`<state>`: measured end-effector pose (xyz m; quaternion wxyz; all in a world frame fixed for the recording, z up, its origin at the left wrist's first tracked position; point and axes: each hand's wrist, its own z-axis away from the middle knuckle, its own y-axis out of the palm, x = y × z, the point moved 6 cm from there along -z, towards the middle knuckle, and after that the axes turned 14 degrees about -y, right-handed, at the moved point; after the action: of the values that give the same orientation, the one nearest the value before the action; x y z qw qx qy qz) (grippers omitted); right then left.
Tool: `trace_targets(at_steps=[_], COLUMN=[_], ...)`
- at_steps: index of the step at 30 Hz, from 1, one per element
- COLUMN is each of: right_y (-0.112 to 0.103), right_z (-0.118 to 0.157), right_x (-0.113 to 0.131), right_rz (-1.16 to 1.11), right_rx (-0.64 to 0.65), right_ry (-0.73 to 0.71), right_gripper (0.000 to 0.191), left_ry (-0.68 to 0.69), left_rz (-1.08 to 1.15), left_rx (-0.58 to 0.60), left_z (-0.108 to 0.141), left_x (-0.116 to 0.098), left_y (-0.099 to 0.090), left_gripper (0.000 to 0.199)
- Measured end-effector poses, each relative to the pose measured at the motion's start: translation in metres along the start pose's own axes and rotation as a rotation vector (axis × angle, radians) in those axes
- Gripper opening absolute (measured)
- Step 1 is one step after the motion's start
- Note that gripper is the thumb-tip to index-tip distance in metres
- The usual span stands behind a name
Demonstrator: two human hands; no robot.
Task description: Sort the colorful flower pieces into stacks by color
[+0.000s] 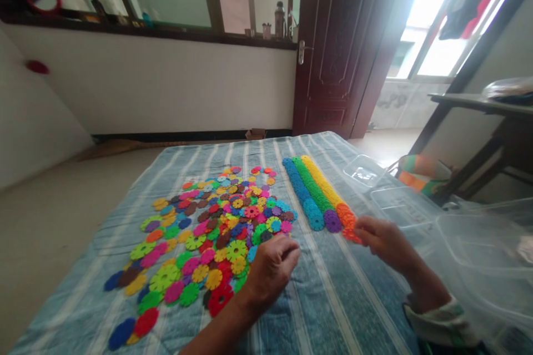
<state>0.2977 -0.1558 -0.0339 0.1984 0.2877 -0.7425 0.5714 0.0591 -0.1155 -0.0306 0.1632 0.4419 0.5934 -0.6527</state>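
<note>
My right hand [386,242] pinches an orange snowflake disc [352,234] at the near end of a row whose far part is yellow discs [320,178]. Beside it runs a row of overlapping green discs [310,186] with a purple disc [332,221] at its near end. A row of blue discs [300,188] lies left of that. My left hand [272,266] is closed at the right edge of a loose heap of mixed-colour discs [237,203]. What its fingers hold, if anything, is hidden.
The discs lie on a striped blue cloth [333,299]. Clear plastic boxes stand at the right, among them a small one [363,173] and a large one [483,244]. A dark door [337,39] and a dark table [478,102] are beyond.
</note>
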Motion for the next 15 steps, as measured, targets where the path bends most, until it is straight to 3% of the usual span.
trace_targets(at_steps=[4,15], right_y=[-0.01,-0.002], right_z=[0.006,0.004], right_x=[-0.031,-0.05], right_rz=[0.085,0.205], right_rx=[0.07,0.114], right_ry=[0.142,0.254], right_gripper=[0.021,0.019], left_ry=[0.024,0.103], left_rz=[-0.037,-0.126], left_rx=[-0.06,-0.093], left_z=[-0.004,0.0], left_x=[0.003,0.006], left_y=[-0.008,-0.005], left_gripper=[0.023,0.022])
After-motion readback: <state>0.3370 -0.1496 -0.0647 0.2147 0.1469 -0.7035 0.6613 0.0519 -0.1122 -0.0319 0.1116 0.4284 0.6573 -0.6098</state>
